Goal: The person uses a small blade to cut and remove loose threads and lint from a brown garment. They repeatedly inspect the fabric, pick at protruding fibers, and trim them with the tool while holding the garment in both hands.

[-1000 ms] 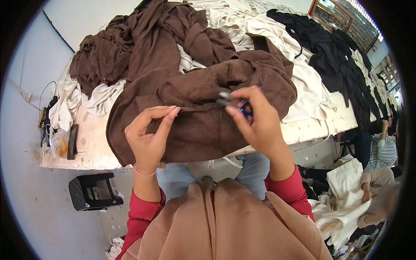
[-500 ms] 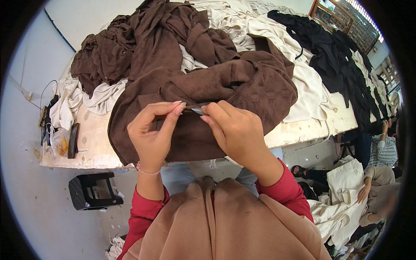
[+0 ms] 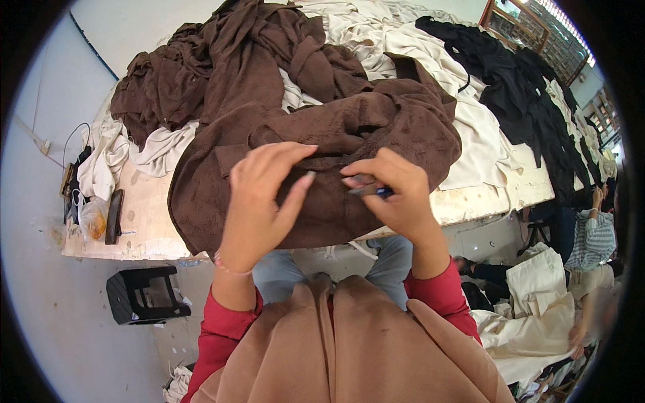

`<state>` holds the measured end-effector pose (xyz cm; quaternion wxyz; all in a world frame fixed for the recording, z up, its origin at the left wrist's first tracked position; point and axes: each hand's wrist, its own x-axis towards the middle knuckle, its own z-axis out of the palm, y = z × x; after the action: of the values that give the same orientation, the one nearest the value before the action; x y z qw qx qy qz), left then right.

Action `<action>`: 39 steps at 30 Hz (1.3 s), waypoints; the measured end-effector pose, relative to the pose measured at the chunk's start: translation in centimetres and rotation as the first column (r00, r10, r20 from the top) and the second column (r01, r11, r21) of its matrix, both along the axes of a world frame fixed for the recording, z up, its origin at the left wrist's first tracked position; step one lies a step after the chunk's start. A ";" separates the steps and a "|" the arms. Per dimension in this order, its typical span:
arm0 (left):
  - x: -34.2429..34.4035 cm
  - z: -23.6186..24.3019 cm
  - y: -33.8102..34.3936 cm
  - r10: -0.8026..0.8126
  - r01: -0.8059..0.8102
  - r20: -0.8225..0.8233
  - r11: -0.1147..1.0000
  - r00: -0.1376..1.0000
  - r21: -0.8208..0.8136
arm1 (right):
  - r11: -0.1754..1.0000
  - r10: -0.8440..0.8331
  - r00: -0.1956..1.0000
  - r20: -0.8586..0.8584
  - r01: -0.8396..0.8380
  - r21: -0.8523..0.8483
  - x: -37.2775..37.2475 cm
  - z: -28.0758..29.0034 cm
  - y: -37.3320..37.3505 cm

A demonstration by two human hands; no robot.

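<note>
A brown textured garment (image 3: 302,221) lies bunched in front of me along the table's near edge. Above its middle my left hand (image 3: 265,185) is open, thumb and fingers apart, with nothing visible between them. My right hand (image 3: 396,191) is closed around small thread snips (image 3: 366,189), grey metal with a blue part; the palm and fingers hide most of them. Their tip points left, over the brown cloth. Between my hands runs a fold or seam in the garment, and whether any thread hangs there is too small to tell.
More brown garments (image 3: 235,74) heap behind, beside cream cloth (image 3: 484,141) and black cloth (image 3: 510,87) on the wooden table (image 3: 148,232). A plastic bag (image 3: 93,220) and a dark case (image 3: 115,216) sit at left. A black stool (image 3: 144,295) stands below. People work at right.
My hands have moved apart; the left fingers, pinched before, have spread. The right hand has shifted right and down with the snips. The garment has barely moved.
</note>
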<state>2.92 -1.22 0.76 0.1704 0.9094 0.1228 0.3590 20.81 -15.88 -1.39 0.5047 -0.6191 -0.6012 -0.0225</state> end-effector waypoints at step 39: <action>1.4 -1.8 1.6 -0.372 0.480 0.327 0.463 0.868 -0.746 | 0.956 -0.173 0.985 0.003 0.167 0.241 0.4 0.6 -0.4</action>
<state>4.36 0.36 -1.06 0.6553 0.7080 0.0307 0.2616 21.23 -16.30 -0.82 0.5648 -0.6026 -0.5446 -0.1459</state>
